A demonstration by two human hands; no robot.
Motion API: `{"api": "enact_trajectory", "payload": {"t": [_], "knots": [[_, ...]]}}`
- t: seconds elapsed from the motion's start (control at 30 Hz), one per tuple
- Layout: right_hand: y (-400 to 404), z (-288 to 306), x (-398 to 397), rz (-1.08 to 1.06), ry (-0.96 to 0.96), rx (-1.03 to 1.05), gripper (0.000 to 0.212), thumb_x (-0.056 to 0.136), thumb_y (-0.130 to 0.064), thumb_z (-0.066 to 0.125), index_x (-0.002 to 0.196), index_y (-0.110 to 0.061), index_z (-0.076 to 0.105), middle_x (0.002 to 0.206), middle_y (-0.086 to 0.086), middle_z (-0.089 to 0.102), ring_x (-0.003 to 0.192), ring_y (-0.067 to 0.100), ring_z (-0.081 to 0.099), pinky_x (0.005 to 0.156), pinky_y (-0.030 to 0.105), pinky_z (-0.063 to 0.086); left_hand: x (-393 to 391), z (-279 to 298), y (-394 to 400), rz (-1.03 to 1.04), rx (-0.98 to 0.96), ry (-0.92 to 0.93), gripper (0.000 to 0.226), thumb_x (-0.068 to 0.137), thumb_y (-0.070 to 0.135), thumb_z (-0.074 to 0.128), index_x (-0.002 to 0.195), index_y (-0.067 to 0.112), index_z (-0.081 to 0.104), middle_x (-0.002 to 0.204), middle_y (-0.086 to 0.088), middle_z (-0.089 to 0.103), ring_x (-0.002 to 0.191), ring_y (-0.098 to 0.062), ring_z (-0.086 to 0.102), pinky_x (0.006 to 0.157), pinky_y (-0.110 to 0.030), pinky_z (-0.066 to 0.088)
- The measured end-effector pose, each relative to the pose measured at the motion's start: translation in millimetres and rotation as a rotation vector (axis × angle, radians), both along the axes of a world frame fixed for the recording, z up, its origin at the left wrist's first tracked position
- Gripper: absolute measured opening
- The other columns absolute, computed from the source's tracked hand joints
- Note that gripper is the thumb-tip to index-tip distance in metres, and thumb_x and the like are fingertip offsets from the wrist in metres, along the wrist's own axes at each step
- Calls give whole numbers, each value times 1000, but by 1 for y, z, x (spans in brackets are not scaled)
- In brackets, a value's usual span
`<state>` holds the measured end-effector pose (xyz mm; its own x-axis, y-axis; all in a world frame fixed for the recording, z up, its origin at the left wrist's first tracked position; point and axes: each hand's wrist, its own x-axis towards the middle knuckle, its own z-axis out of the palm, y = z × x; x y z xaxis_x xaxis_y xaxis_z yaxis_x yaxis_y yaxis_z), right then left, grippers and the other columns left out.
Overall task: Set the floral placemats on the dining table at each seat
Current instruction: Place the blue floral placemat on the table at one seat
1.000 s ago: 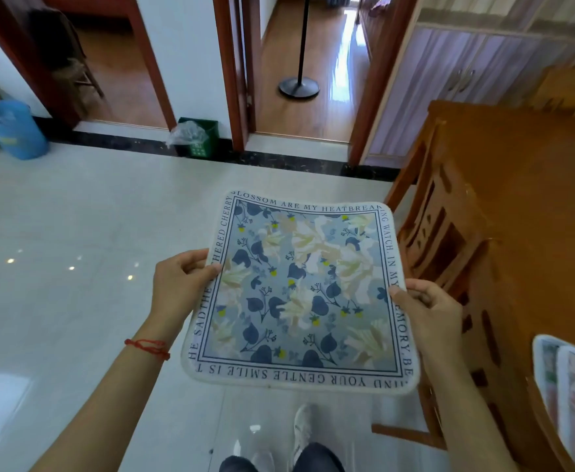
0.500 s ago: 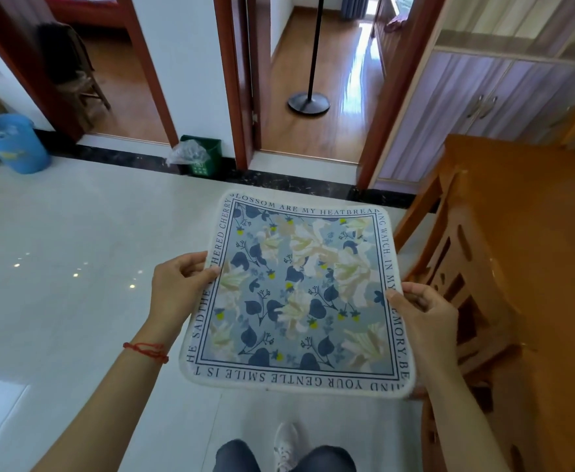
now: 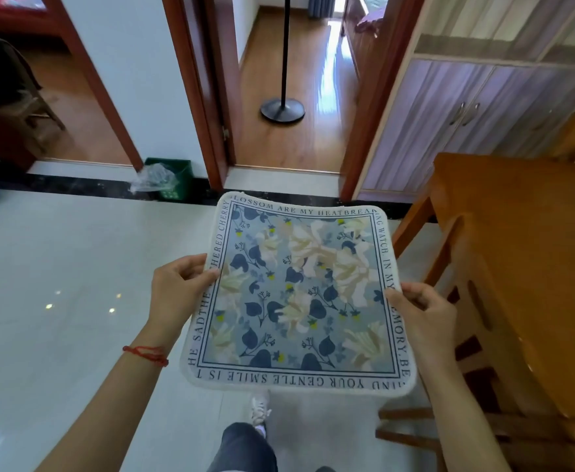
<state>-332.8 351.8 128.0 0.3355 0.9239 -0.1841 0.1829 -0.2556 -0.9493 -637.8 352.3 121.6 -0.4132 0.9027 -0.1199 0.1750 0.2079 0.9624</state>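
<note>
A square floral placemat (image 3: 299, 294), pale blue with cream flowers, dark blue leaves and a lettered white border, is held flat in the air over the floor. My left hand (image 3: 177, 287) pinches its left edge, thumb on top. On the opposite edge my right hand (image 3: 422, 315) grips the same way. The wooden dining table (image 3: 531, 240) stands to the right of the placemat, with nothing on the part of its top in view. A wooden chair (image 3: 466, 335) is pushed in at its near side, close to my right hand.
White tiled floor (image 3: 58, 284) spreads to the left. A green bin (image 3: 170, 178) sits by the wall ahead, between two doorways. A black stand base (image 3: 282, 110) is in the middle doorway. A purple cabinet (image 3: 466, 124) lines the right wall. My shoe (image 3: 260, 408) shows below the mat.
I have walked forward along the table; the doorways and cabinet are nearer. The mats that lay on the table at lower right have left the view. Both hands hold the placemat as before.
</note>
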Motion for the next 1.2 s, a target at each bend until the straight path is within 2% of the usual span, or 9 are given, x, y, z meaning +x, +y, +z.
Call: {"api": "enact_trajectory", "payload": {"t": [0.23, 0.4, 0.5, 0.57, 0.63, 0.73, 0.87, 1.03, 1.2], "knots": [[73, 11, -15, -118, -3, 15, 9, 81, -12, 66, 78, -20, 65, 77, 3, 70, 66, 19, 68, 57, 30, 56, -14, 7, 107, -108, 2, 32, 22, 77, 4, 70, 95, 15, 68, 56, 18, 68, 53, 2, 64, 51, -13, 53], [103, 10, -5, -232, 17, -15, 8, 81, -12, 67, 89, -12, 67, 80, 6, 70, 70, 23, 69, 59, 32, 57, 1, 9, 164, -203, 0, 22, 23, 77, 4, 69, 96, 16, 67, 56, 19, 67, 53, 1, 65, 50, -12, 52], [120, 10, 7, -288, 21, -18, 9, 80, -12, 68, 89, -11, 66, 80, 8, 70, 71, 25, 69, 62, 36, 57, 17, 10, 196, -250, -5, 10, 22, 76, 3, 69, 97, 13, 68, 64, 14, 68, 55, 0, 66, 51, -13, 53], [131, 10, 18, -319, 10, -10, 7, 79, -12, 68, 86, -12, 66, 79, 6, 70, 70, 24, 69, 62, 36, 57, 30, 11, 216, -285, -11, 4, 21, 76, 5, 69, 94, 16, 68, 61, 14, 70, 58, -1, 67, 51, -14, 53], [141, 10, 31, -351, 4, 2, 7, 79, -12, 68, 86, -12, 66, 77, 4, 70, 68, 22, 68, 62, 36, 57, 45, 13, 235, -326, -5, -5, 22, 76, 4, 69, 91, 21, 68, 62, 20, 70, 59, -3, 67, 51, -15, 53], [153, 11, 53, -404, 12, 18, 6, 79, -12, 69, 84, -12, 65, 78, 6, 70, 70, 25, 69, 64, 40, 57, 74, 18, 262, -387, 8, -7, 22, 76, 3, 68, 86, 23, 67, 65, 21, 70, 60, -4, 68, 51, -15, 53], [163, 13, 81, -498, 42, 32, 7, 80, -12, 68, 79, -17, 63, 78, 8, 69, 71, 29, 68, 64, 43, 58, 113, 22, 296, -462, 25, 15, 22, 76, 2, 68, 92, 18, 69, 62, 20, 70, 57, -3, 67, 50, -14, 52], [159, 16, 109, -602, 58, 43, 6, 81, -13, 66, 79, -15, 61, 79, 12, 67, 66, 28, 68, 56, 38, 58, 161, 25, 326, -590, 47, 28, 23, 79, 2, 65, 97, 16, 68, 63, 16, 69, 55, -1, 66, 49, -14, 53], [148, 14, 130, -765, 42, 47, 6, 80, -13, 67, 79, -14, 62, 79, 16, 67, 66, 32, 68, 60, 43, 58, 209, 25, 356, -741, 11, 18, 19, 79, 3, 65, 94, 15, 70, 61, 16, 70, 55, -3, 66, 52, -16, 55]]}}
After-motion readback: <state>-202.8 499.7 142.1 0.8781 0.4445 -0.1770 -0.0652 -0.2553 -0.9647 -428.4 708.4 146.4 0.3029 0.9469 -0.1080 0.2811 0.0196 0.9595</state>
